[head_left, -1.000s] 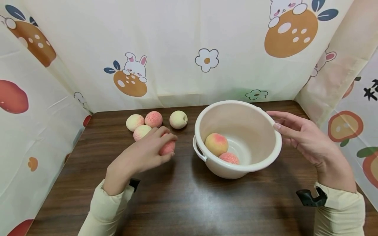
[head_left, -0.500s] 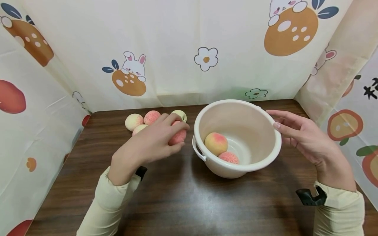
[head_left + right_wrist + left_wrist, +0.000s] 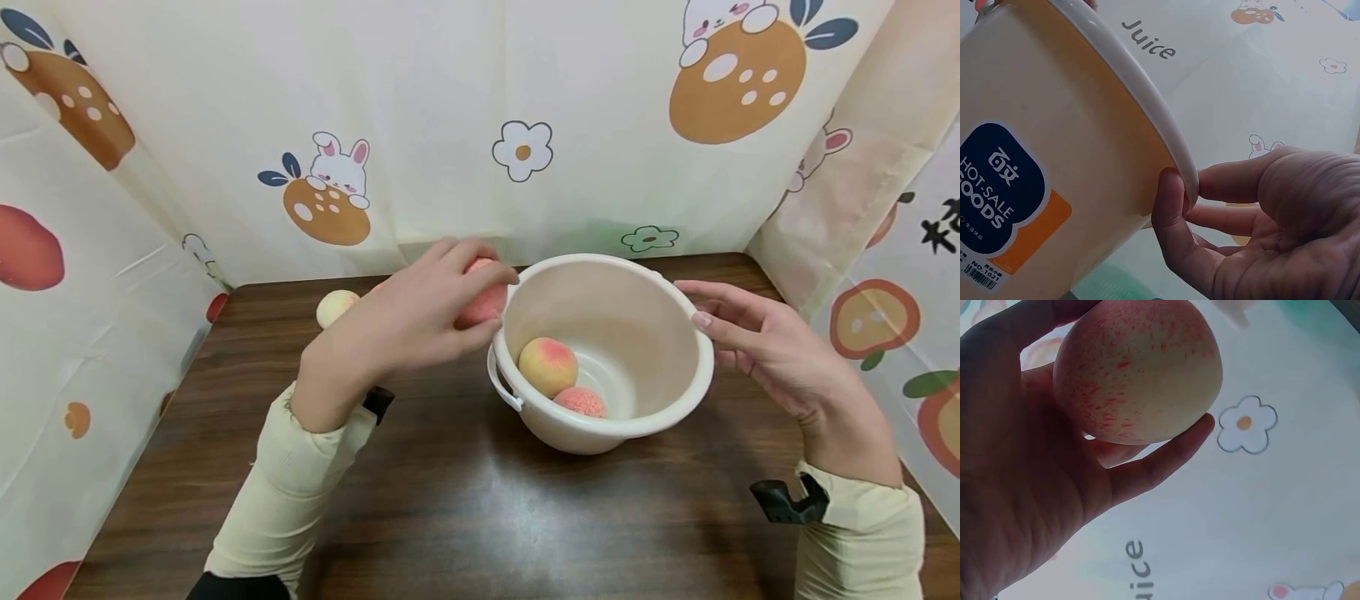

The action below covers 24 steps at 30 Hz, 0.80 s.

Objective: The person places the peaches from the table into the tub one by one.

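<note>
My left hand [image 3: 438, 312] grips a pink-speckled peach [image 3: 485, 302] in the air, just beside the left rim of the cream plastic bucket [image 3: 600, 263]. The left wrist view shows the peach [image 3: 1138, 369] cupped between the thumb and curled fingers of the left hand [image 3: 1035, 487]. Two peaches [image 3: 548, 366] [image 3: 580, 401] lie inside the bucket. My right hand [image 3: 742, 333] rests against the bucket's right rim with relaxed fingers. In the right wrist view the thumb of the right hand [image 3: 1175, 212] touches under the rim of the bucket [image 3: 1054, 156].
One pale peach [image 3: 335, 306] shows on the dark wooden table [image 3: 465, 517] at the back left; my left hand hides whatever lies beside it. Printed cloth walls [image 3: 480, 125] close in the back and both sides. The bucket carries a blue and orange label [image 3: 1004, 187].
My left hand has lifted the peach off the table and carried it right and up to the bucket's left rim. The right hand and bucket have stayed put.
</note>
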Available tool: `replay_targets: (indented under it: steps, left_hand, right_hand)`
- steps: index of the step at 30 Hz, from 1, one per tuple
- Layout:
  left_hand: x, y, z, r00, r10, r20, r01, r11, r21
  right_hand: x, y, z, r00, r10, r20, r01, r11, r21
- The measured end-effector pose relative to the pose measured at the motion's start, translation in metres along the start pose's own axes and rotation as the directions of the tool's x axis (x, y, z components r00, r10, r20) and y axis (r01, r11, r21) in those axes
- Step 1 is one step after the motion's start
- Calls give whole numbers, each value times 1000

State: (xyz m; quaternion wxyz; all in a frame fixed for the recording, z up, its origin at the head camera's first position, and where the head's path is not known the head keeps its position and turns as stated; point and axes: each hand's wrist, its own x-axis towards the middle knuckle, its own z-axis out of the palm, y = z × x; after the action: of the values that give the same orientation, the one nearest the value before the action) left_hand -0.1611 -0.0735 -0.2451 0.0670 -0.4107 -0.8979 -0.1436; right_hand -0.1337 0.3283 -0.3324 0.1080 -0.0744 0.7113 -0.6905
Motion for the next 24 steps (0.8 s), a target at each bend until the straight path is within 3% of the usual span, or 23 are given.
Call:
replay_targets:
  steps: [8, 16, 20, 24]
  left_hand:
    - [27, 5, -1, 994, 110, -12, -110, 993, -40]
    - [55, 18, 7, 976, 214, -43, -217, 973, -83]
    - [68, 26, 13, 965, 262, -30, -263, 959, -105]
    - [83, 34, 20, 956, 292, 26, -288, 952, -108]
  right_hand:
    - [1, -1, 0, 1000, -9, 5, 9, 1000, 4]
    - [2, 1, 1, 1000, -1, 4, 1, 1000, -9]
    - [2, 2, 1, 1000, -3, 18, 3, 1000, -17]
    - [2, 3, -1, 1000, -4, 30, 5, 1000, -24]
